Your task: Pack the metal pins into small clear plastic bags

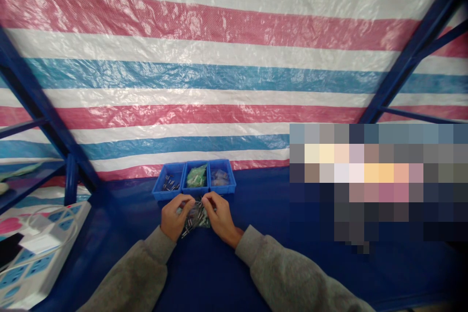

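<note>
My left hand [175,217] and my right hand [221,217] face each other just in front of the blue bins, thumbs and forefingers pinched. Between them lies a clear plastic bag [198,218] with slim metal pins, some dark and some shiny, in or on it. Both hands seem to grip its upper edge, though the fingertips partly hide the hold. A few metal pins [186,232] lie by the bag's lower left corner, near my left hand.
Three joined blue bins hold metal pins [170,183], a green bag [196,176] and clear bags [220,178]. A white power strip [54,263] with cables lies at left. Blue frame posts [40,102] flank a striped sheet [219,78]. The right side is pixelated.
</note>
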Tool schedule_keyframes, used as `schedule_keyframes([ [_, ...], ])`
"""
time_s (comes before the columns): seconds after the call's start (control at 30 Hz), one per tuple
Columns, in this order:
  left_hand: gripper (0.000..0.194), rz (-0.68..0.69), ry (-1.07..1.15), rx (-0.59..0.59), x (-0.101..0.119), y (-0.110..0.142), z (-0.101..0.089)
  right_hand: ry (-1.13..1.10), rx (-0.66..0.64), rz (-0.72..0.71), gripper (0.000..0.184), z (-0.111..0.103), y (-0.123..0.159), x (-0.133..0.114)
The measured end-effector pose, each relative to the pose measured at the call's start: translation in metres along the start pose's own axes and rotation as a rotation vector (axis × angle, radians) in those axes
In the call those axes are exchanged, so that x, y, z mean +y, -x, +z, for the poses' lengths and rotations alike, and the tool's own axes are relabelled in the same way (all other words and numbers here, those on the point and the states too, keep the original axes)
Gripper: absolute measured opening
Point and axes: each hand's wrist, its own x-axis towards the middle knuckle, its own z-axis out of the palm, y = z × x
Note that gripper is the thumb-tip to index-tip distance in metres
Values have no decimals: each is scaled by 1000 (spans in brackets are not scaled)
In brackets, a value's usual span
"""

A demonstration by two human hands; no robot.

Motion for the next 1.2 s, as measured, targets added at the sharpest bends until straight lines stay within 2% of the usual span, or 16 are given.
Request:
schedule_keyframes([
  [0.13,20,-53,-23,57,-3,0,0,-45,-45,-12,16,-1,1,-3],
  [0.27,22,-73,-18,40,-6,0,0,-25,-61,-27,13,-1,1,-3],
  [0.5,16,-30,27,1,-6,1,0,18,-66,-54,14,-1,0,-1],
  [0.8,13,-3,67,26,0,0,2,37,-83,-88,15,-2,-1,-2],
  [1.2,16,-76,59,38,-4,2,1,9,-36,-62,18,-1,-2,-2],
])
